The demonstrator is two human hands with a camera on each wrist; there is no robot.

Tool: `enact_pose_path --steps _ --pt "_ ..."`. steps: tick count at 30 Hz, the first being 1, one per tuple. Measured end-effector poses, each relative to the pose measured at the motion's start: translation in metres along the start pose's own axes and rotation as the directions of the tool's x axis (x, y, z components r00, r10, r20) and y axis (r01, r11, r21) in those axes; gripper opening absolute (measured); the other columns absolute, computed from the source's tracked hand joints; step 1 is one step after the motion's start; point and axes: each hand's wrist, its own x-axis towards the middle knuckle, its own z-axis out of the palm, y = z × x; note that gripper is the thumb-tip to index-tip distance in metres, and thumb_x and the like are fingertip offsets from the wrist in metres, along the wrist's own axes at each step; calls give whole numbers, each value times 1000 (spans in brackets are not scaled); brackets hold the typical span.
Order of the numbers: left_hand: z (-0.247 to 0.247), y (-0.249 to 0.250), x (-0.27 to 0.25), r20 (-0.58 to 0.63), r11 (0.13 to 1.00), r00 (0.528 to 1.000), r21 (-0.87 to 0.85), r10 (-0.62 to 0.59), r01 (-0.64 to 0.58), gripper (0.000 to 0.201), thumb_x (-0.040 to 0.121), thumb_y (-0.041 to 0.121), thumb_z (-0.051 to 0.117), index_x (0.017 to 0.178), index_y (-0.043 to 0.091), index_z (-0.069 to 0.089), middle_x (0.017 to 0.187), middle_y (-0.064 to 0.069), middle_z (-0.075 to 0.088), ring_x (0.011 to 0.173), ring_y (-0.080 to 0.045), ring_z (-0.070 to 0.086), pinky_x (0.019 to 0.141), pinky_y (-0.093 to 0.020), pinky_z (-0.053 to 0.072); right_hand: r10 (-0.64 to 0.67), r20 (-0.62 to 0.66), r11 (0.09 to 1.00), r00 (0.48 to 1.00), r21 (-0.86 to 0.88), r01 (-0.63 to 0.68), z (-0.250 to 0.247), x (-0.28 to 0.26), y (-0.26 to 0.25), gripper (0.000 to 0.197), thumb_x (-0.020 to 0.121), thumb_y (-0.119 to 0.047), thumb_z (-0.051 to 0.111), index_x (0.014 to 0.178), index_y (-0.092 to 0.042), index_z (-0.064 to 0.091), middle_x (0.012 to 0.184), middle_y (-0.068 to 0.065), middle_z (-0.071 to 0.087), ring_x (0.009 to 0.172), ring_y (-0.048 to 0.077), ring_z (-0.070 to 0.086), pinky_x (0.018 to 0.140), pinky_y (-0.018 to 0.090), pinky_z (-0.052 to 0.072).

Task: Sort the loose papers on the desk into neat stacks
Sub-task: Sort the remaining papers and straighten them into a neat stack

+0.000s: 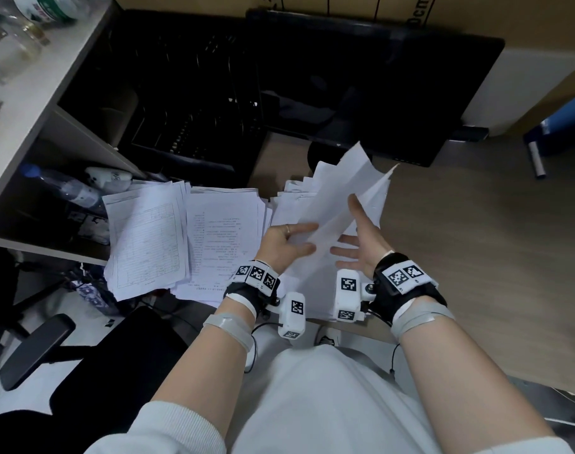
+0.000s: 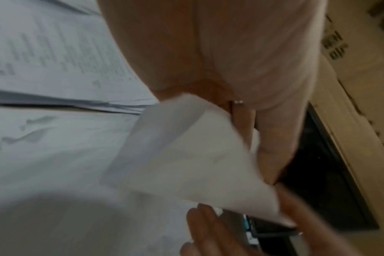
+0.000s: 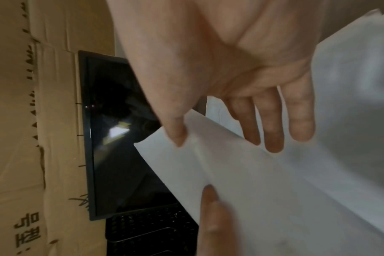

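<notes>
Head view: my left hand (image 1: 287, 245) pinches raised white paper sheets (image 1: 348, 198) above right-most pile on wooden desk (image 1: 476, 257); my right hand (image 1: 358, 240) spread open beside them, thumb on sheet edge. Two printed paper stacks (image 1: 181, 237) lie left.

Left wrist view: fingers (image 2: 272, 155) curled round sheet corner, blurred.

Right wrist view: fingers (image 3: 274, 121) straight, thumb touching sheet; black monitor (image 3: 121, 138) far behind.
</notes>
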Motion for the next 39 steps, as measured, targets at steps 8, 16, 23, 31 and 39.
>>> enact_pose_path --steps 8,16,23,31,39 --pt "-21 -13 -10 -81 991 996 -134 -32 21 33 94 16 64 127 18 68 126 8 67 116 0 58 94 -12 39 -70 -355 964 932 -265 -28 -26 49 43 18 82 -26 54 83 -13 66 85 15 64 71 29 58 74 47 56" --pt "-22 -52 -10 -148 986 975 -35 -167 164 72 88 -11 58 150 19 37 139 -6 54 128 -22 53 104 -37 48 -123 -444 899 887 -429 -90 -29 44 70 16 87 -13 51 90 -12 67 107 14 70 88 31 66 74 34 53" --pt "-29 -66 32 -77 926 931 100 -357 364 80 91 21 68 156 17 22 161 -11 23 147 -29 27 117 -47 31 16 -549 906 835 -345 -245 -20 67 69 84 78 -35 65 148 -5 30 142 16 48 121 36 53 91 38 44" --pt "-25 -76 81 -191 810 820 146 -540 568 87 86 34 69 156 12 23 156 -16 29 140 -36 36 115 -45 32 78 -627 881 775 -321 -348 -28 108 55 99 75 -42 76 151 -6 24 150 17 35 136 36 37 107 46 33" --pt "-17 -105 109 -118 781 787 107 -605 616 125 38 62 68 148 14 37 140 -13 53 125 -34 52 104 -48 46 167 -571 884 804 -275 -378 -3 128 52 99 66 -57 80 140 -1 47 135 17 56 118 36 57 95 39 47"
